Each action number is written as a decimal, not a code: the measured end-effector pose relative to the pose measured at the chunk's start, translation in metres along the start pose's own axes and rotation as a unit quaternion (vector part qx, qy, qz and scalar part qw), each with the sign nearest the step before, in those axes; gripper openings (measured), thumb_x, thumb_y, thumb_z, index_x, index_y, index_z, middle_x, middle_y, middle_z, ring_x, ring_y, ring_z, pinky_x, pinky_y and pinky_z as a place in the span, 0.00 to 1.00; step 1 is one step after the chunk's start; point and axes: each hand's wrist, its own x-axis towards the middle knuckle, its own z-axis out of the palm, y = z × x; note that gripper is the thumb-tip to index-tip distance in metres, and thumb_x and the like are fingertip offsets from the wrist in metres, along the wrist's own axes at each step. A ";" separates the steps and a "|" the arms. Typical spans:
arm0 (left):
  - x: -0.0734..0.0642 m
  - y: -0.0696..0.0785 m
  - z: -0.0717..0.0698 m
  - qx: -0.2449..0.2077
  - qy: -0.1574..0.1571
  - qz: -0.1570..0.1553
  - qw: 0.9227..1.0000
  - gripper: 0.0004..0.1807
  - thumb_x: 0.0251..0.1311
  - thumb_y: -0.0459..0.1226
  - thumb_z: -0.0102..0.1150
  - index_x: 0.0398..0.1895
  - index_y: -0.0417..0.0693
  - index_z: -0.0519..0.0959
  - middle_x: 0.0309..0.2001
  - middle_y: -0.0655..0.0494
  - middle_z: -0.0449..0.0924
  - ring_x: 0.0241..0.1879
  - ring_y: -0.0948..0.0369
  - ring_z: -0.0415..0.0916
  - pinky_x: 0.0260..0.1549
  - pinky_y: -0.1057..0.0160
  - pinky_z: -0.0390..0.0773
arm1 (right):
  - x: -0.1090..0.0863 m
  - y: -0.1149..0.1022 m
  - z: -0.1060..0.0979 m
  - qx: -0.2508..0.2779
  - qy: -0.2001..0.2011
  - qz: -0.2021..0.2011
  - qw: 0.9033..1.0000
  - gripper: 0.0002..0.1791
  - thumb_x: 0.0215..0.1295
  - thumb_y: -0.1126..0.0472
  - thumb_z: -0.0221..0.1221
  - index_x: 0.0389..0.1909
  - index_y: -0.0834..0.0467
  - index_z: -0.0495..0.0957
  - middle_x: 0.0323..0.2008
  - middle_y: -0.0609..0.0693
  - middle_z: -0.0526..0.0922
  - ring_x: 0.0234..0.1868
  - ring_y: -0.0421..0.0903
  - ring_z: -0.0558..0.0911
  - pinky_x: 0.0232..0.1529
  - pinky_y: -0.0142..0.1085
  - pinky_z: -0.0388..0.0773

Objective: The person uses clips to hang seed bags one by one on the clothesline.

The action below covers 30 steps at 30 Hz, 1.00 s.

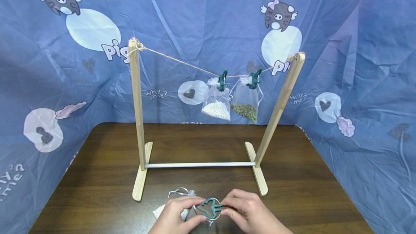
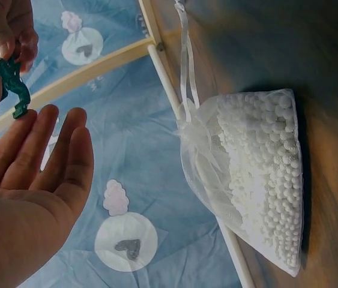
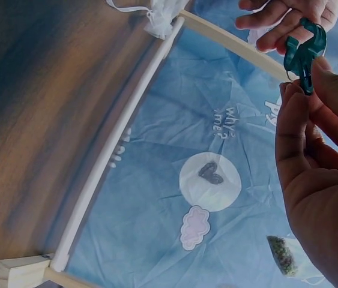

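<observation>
Low at the front, both hands hold a dark green clothes peg [image 1: 212, 208] with a thin wire ring round it. My left hand [image 1: 182, 212] has its thumb and index finger on either side of the jaw end. From the other side my right hand [image 1: 248, 210] pinches the handle end between thumb and fingers. Beneath the left hand, on the table, lies a drawstring mesh bag [image 2: 259, 180] of small white balls, partly hidden in the head view. The left hand's other fingers [image 2: 66, 156] extend away from the peg.
A wooden rack [image 1: 138, 111] stands on the brown table [image 1: 201, 142], strung with twine [image 1: 178, 60]. Two green pegs [image 1: 222, 80] hold a bag of white balls [image 1: 216, 110] and a bag of greenish bits [image 1: 244, 111] on it. Blue printed cloth [image 1: 195, 10] surrounds the table.
</observation>
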 end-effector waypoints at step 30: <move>0.003 -0.055 -0.020 0.127 -0.093 -0.315 0.936 0.13 0.46 0.39 0.81 0.36 0.47 0.88 0.33 0.56 0.88 0.36 0.56 0.83 0.38 0.51 0.75 | -0.005 0.006 -0.001 -0.021 -0.011 -0.014 1.000 0.10 0.59 0.67 0.73 0.39 0.53 0.86 0.35 0.40 0.84 0.34 0.29 0.81 0.38 0.15 0.76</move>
